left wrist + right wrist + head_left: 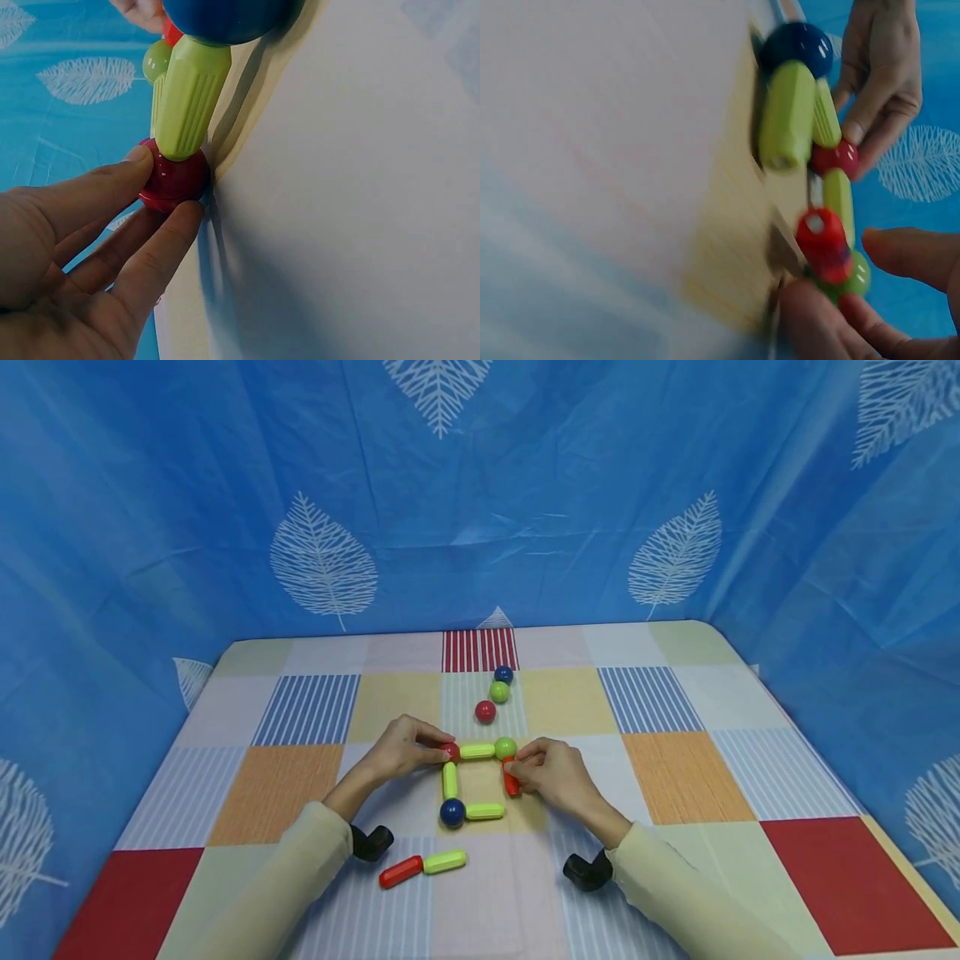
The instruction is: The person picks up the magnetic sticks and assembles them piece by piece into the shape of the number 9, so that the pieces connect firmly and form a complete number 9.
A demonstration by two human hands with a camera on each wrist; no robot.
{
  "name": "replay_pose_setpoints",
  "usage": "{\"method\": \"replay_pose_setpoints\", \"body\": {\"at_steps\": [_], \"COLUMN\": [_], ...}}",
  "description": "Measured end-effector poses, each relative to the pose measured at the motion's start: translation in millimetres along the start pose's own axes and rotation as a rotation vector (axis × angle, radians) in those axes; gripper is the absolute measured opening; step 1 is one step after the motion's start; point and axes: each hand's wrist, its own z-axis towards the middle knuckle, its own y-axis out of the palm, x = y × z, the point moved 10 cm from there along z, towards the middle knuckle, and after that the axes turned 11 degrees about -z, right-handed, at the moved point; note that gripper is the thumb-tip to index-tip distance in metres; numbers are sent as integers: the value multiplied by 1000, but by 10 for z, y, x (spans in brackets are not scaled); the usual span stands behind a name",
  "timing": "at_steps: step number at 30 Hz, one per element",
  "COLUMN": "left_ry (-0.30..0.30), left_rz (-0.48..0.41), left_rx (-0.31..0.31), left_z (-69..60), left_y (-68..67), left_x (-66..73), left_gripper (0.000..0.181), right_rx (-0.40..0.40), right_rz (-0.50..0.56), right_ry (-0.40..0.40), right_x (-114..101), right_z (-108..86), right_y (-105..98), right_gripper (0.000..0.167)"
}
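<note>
My left hand [401,750] pinches a red ball [176,180] between thumb and fingertips. The ball joins two yellow-green sticks, one [477,751] running right to a green ball [506,747], the other [450,782] running nearer to a dark blue ball [452,812]. From the blue ball another yellow-green stick [485,811] points right, its right end free. At the right side my right hand [561,778] holds a red stick [825,244] between thumb and fingers. Its far end meets the green ball; its near end stands apart from the lower stick.
Behind the frame lie a loose red ball [485,712], a green ball [499,692] and a blue ball [503,675]. Nearer, a red stick [401,872] lies end to end with a yellow-green stick [445,861]. A patchwork cloth [697,852] covers the table; blue curtains [517,527] surround it.
</note>
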Motion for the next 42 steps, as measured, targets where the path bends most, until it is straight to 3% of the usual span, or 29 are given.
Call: {"method": "replay_pose_setpoints", "body": {"at_steps": [4, 8, 10, 19, 32, 38, 42], "left_ry": [17, 28, 28, 11, -3, -1, 22], "left_rz": [15, 20, 13, -4, -22, -18, -24], "left_rx": [3, 5, -5, -1, 8, 9, 15], "left_z": [32, 67, 99, 259, 299, 290, 303], "left_y": [-45, -83, -81, -118, -146, -110, -110], "left_x": [23, 40, 40, 36, -13, 14, 45], "left_gripper": [23, 22, 23, 24, 23, 23, 22], "right_rx": [12, -88, -107, -49, -65, -24, -74], "right_rz": [-120, -150, -165, -193, -233, -302, -367], "right_ry": [-121, -203, -205, -168, -175, -295, -349], "right_x": [-183, -301, -309, -292, -352, -647, -769], "right_z": [135, 275, 322, 486, 566, 624, 780], "right_y": [-125, -25, 16, -7, -2, -106, 20], "right_gripper": [30, 36, 34, 24, 26, 32, 34]}}
